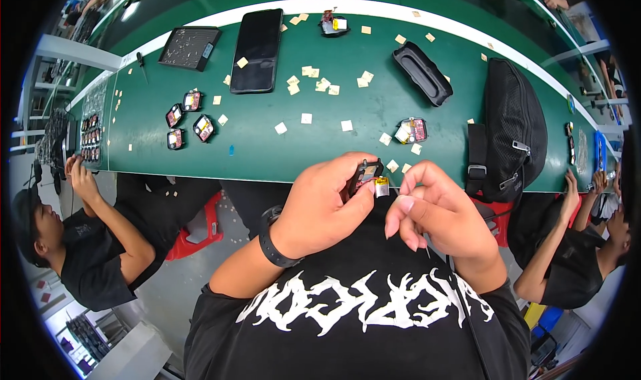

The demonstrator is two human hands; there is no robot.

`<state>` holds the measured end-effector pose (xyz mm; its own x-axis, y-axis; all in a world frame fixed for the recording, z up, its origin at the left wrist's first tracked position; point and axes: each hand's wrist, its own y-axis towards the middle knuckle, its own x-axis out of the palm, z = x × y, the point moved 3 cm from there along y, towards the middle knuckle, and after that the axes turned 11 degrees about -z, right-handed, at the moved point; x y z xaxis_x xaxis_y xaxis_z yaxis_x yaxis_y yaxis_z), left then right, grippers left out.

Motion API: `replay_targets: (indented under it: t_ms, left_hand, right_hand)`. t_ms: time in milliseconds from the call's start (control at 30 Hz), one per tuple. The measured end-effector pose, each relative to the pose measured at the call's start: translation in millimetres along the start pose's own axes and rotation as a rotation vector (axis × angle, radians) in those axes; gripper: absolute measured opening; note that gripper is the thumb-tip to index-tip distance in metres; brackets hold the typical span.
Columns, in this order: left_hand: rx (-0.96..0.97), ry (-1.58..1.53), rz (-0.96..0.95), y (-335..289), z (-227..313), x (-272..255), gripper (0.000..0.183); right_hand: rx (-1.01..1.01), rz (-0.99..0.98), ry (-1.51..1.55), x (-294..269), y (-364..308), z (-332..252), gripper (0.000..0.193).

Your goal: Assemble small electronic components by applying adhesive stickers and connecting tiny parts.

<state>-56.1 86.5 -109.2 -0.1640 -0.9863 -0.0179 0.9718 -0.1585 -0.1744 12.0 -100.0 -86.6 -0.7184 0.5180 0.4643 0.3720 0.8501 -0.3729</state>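
Note:
My left hand [334,203] is closed around a small black device housing [366,171] at the table's front edge. A small silver-and-yellow battery [382,186] sticks out of it beside my thumb. Just to the right, apart from the housing, my right hand [437,210] has thumb and forefinger pressed together in a pinch. What those fingers hold, if anything, I cannot make out. Beyond my hands a similar open device [411,131] with a red circuit board lies on the green table [260,153]. Several more such devices [203,127] sit to the left.
Small cream squares [306,118] are scattered over the table. A black phone [257,51], a black tray [189,47], an oblong black case [422,73] and another device [334,25] lie farther back. A black bag [511,129] stands at right. People work on both sides.

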Motion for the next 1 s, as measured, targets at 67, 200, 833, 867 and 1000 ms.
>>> replay_targets:
  t_ms: [67,200,833,867,1000]
  left_hand:
    - [0.033,0.023,0.002,1.5,0.0,2.2,0.025]
    - [0.088,0.198,-0.027,4.4,5.8,3.8,0.025]
    - [-0.027,-0.405,-0.227,4.8,-0.6,4.1,0.026]
    - [-0.007,-0.364,-0.213,4.6,-2.0,4.6,0.026]
    - [-0.078,-0.313,-0.232,4.2,-1.8,5.9,0.026]
  right_hand:
    - [0.127,-0.100,0.109,1.7,5.7,-1.6,0.011]
    - [0.110,-0.097,0.237,-4.5,11.9,4.0,0.011]
    - [-0.291,0.003,-0.042,-14.7,-0.5,10.8,0.022]
    - [-0.332,0.016,-0.276,-13.9,-1.7,6.9,0.027]
    - [-0.525,0.069,-1.007,-3.8,2.2,-8.7,0.033]
